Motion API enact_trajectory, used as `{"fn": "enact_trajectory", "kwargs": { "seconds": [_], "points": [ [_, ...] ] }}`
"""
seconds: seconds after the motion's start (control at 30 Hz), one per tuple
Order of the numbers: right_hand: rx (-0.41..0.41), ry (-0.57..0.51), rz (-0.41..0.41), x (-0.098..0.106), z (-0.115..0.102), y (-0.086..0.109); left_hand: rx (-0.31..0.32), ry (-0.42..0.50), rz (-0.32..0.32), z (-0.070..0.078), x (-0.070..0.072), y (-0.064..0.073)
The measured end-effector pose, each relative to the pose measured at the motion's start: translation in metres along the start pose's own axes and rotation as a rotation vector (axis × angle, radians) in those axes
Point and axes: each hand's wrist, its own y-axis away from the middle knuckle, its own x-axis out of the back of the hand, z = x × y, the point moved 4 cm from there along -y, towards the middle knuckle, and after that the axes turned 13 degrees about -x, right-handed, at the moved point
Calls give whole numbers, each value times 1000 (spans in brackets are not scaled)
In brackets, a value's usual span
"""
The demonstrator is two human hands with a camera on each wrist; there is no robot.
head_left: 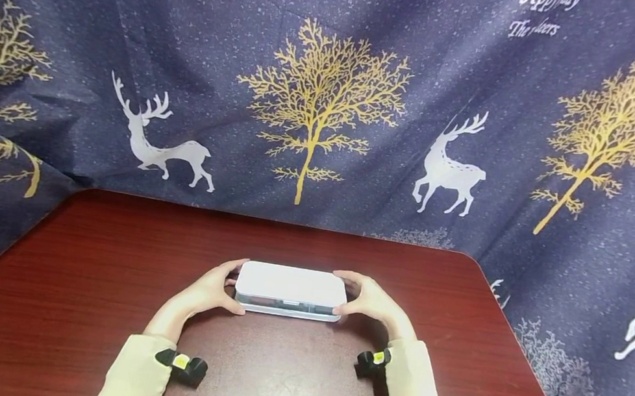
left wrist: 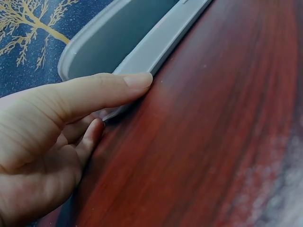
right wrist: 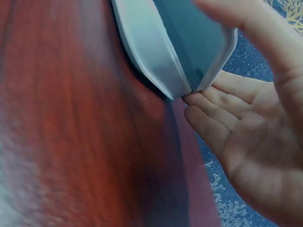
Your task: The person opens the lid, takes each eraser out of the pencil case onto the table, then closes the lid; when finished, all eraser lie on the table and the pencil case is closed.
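A long white pencil case with rounded corners rests on the table, its pale lid on top. A see-through dark band and a small latch show along its front. At its left end, my left hand grips it, thumb at the front corner and fingers behind. My right hand holds the other end in the same way. In the left wrist view the thumb lies on the case's pale lower edge. The right wrist view has fingers at the corner of the case.
The table is reddish-brown wood with a glossy glare near its front. Behind it hangs a dark blue cloth printed with deer and golden trees. Each wrist carries a strapped black camera, such as the left wrist camera.
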Motion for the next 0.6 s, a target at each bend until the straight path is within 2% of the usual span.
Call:
{"fn": "enact_trajectory", "kwargs": {
  "seconds": [0.4, 0.6],
  "points": [
    [-22, -82, -43, 5, -1, 2, -18, 35, -9, 2, 0, -1],
    [-1, -89, -83, 6, -1, 1, 2, 26, -4, 2, 2, 1]
  ]
}}
